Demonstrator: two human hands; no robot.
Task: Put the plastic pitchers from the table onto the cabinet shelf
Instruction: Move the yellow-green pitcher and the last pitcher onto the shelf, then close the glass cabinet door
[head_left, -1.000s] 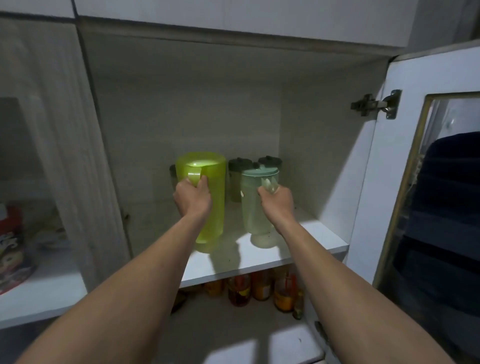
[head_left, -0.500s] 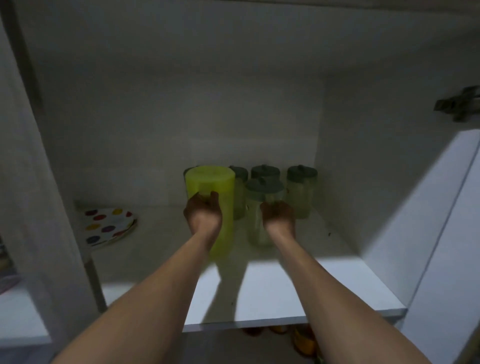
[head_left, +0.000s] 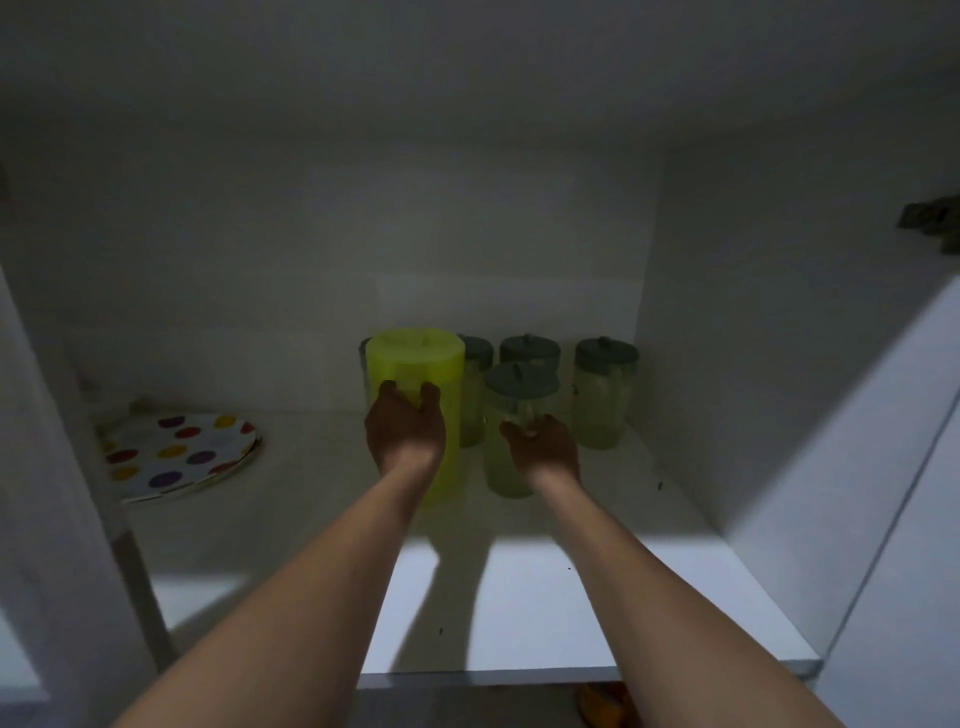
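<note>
A tall yellow-green pitcher (head_left: 415, 364) stands on the white cabinet shelf (head_left: 545, 613), and my left hand (head_left: 406, 434) wraps its handle side. To its right a clear pitcher with a grey-green lid (head_left: 511, 415) rests on the shelf with my right hand (head_left: 540, 449) closed on its handle. Behind them three more clear pitchers with grey-green lids (head_left: 605, 395) line the back wall. Both held pitchers stand upright, deep in the dim cabinet.
A stack of polka-dot plates (head_left: 176, 452) lies at the shelf's left. The cabinet's right wall (head_left: 779, 364) and the open door (head_left: 914, 519) close in on the right. A divider post (head_left: 135, 587) stands at the left front. Bottles show below the shelf (head_left: 605, 709).
Both hands have carried the pitchers from the shelf's front edge deeper toward the back row. The camera has come closer into the cabinet.
</note>
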